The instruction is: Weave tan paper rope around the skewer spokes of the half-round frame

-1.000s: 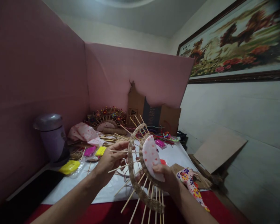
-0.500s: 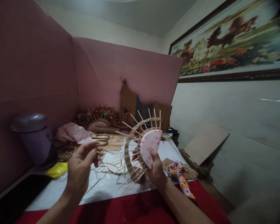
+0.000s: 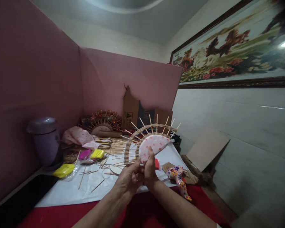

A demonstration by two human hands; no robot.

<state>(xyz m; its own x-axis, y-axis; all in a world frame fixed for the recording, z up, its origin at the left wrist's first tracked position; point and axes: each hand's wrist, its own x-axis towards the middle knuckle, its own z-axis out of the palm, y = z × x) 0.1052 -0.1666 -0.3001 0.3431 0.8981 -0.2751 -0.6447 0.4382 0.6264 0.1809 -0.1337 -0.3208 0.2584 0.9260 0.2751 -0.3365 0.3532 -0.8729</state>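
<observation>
I hold up a half-round woven fan frame (image 3: 146, 130) with thin wooden sticks fanning out through two rope arcs and a pink dotted fabric centre (image 3: 154, 144). My right hand (image 3: 150, 169) grips its base, thumb pressed on the fabric. My left hand (image 3: 130, 177) is closed against the base right beside it, fingers curled on the lower left edge. The frame stands upright above the white sheet (image 3: 68, 190).
On the table lie loose sticks (image 3: 116, 146), scissors (image 3: 104, 143), pink and yellow packets (image 3: 95, 154), a flower-patterned glue gun (image 3: 179, 180), a finished decorated fan (image 3: 102, 122), pink cloth (image 3: 77, 136) and a purple lidded bin (image 3: 45, 141). Cardboard boxes (image 3: 133, 110) stand behind.
My left hand has come from out at the left in to the base of the frame. The frame has turned from edge-on to facing me, upright.
</observation>
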